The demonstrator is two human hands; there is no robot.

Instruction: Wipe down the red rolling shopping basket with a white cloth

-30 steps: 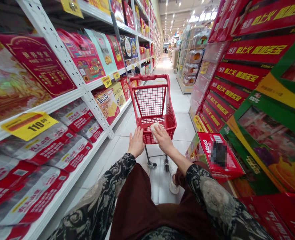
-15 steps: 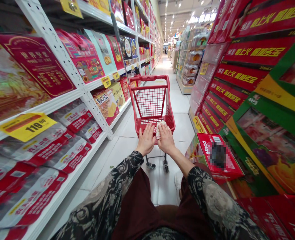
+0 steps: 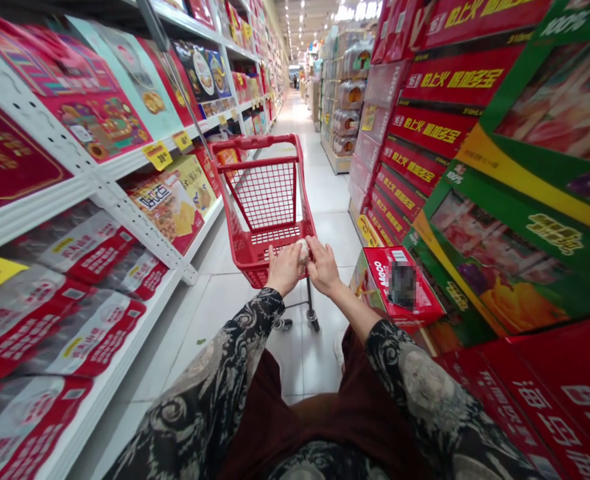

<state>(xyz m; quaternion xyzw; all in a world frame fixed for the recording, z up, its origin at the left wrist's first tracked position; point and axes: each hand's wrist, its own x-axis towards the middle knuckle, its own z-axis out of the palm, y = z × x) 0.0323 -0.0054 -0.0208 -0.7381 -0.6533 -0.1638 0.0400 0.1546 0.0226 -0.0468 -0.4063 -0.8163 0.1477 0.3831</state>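
Note:
A crumpled white tissue (image 3: pixel 303 255) sits between my two hands, over the near right edge of a small red shopping cart (image 3: pixel 265 235). My left hand (image 3: pixel 285 268) is palm down, its fingers bent beside the tissue. My right hand (image 3: pixel 323 268) presses its fingers against the tissue from the other side. Part of the tissue is hidden by the fingers. Beyond my hands the cart is angled slightly left, and its mesh basket and red frame are visible. Neither hand visibly grips the cart.
White shelves (image 3: pixel 139 387) with packaged bottles and gift boxes (image 3: pixel 169 200) line the left side. Stacked red drink cartons (image 3: pixel 425 133) and green boxes (image 3: pixel 515 247) rise on the right. A red box (image 3: pixel 405 283) juts out near my right arm. The tiled aisle (image 3: pixel 299 120) runs ahead.
The tissue, earlier under my right hand, is now between both hands. My hands have drawn together and their fingers have bent. The cart and shelves have shifted left in view.

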